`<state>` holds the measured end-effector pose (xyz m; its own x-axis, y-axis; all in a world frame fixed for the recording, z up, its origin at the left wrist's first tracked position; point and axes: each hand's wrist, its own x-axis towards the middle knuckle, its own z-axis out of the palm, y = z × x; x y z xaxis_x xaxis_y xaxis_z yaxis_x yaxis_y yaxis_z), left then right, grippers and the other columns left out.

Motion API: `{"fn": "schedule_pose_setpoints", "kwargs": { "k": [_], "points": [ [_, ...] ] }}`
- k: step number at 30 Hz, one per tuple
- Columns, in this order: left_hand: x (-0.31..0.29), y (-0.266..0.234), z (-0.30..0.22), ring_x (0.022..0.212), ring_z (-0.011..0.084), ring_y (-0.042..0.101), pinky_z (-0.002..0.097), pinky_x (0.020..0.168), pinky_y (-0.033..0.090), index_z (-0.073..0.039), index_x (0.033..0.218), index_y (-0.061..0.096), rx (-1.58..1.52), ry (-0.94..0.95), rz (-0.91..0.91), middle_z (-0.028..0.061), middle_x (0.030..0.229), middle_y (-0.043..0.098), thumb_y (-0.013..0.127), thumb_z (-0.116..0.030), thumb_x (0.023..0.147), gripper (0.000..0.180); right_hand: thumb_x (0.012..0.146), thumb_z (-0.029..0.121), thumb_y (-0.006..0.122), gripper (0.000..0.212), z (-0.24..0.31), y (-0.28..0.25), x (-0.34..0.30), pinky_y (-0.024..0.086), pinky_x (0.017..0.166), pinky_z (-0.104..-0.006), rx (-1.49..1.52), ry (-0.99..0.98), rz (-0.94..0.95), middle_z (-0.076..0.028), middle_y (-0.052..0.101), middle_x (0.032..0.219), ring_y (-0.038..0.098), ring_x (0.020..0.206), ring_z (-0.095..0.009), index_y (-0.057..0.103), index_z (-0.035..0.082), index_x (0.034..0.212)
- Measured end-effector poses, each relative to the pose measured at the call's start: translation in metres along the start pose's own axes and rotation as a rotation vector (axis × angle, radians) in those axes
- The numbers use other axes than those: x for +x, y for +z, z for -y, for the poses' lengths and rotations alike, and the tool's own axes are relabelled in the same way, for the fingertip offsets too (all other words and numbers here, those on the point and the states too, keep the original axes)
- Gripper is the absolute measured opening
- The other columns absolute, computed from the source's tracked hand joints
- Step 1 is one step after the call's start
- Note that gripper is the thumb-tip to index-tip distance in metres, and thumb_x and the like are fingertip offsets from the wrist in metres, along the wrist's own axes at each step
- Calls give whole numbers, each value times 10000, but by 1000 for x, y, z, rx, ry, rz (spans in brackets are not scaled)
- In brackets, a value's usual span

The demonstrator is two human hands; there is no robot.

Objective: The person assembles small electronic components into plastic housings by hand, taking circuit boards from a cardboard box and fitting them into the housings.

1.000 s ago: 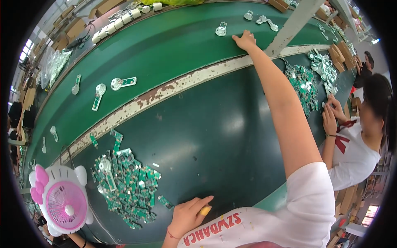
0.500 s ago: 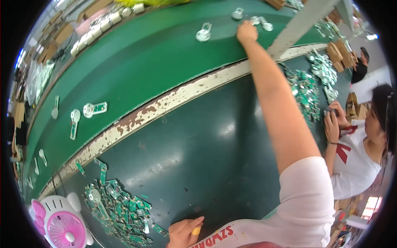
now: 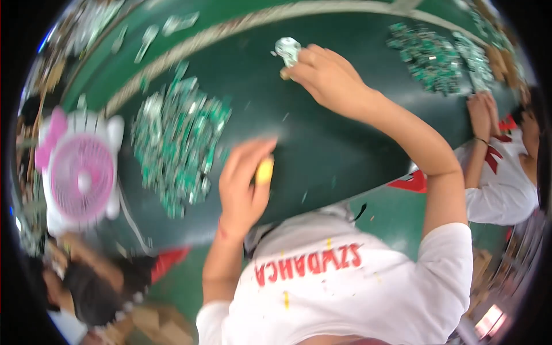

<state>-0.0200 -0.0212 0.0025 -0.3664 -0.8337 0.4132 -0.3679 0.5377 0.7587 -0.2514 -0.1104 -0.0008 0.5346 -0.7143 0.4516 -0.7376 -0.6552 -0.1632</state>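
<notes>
My right hand is over the far part of the dark green tabletop, closed on a white round-headed plastic part whose lower end the fingers hide. A yellow cover shows at the tip of one of its digits. Nearer to me, my left hand hovers above the table, a little blurred. Its fingers are stretched out, the thumb stands apart with a yellow finger cover, and I see nothing held. Just left of it lies a heap of small green circuit boards.
A pink and white fan stands at the left with its cable. Behind a pale rail, a green belt carries several white parts. Another board heap lies far right, beside a co-worker's hands. Another person sits lower left.
My right hand has come back from the far belt to the table, now with a white part in it. My left hand has risen into fuller view. The whole view has tilted downward.
</notes>
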Motion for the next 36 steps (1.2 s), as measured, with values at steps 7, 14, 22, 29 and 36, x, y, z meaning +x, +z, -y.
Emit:
{"fn": "schedule_pose_setpoints", "kwargs": {
  "k": [7,14,22,29,36],
  "points": [
    [-60,-30,18,890,276,575,314,764,460,-58,1057,606,110,-211,-214,126,996,577,550,14,790,282,694,87,692,312,101,38,-34,452,700,-339,284,-64,106,-54,580,910,555,835,-245,613,86,996],
    [-66,-71,52,826,287,551,349,719,450,-78,1010,621,496,-121,-239,92,938,600,564,-20,782,242,699,108,681,329,105,47,-6,428,821,-352,169,-21,-64,-58,580,1033,528,1001,-241,597,104,1017],
    [-44,-27,39,724,262,591,362,609,476,-77,1081,583,654,-356,-53,79,784,576,648,-158,749,348,761,154,618,127,91,64,-1,342,965,-410,152,-105,70,17,616,892,535,1036,-190,655,165,883],
    [-37,-31,39,567,130,529,255,525,410,-66,1117,580,231,-394,-156,48,807,605,625,-5,737,387,838,107,581,216,105,37,-13,254,1056,-384,897,445,210,-31,676,797,621,888,-176,574,51,1047],
    [-50,-30,17,750,131,638,194,551,465,-21,1014,587,-524,-563,-342,61,922,595,593,62,776,252,889,112,513,123,120,29,-29,250,1047,-351,965,521,232,-46,672,830,598,878,-139,587,27,937]
  ]
}}
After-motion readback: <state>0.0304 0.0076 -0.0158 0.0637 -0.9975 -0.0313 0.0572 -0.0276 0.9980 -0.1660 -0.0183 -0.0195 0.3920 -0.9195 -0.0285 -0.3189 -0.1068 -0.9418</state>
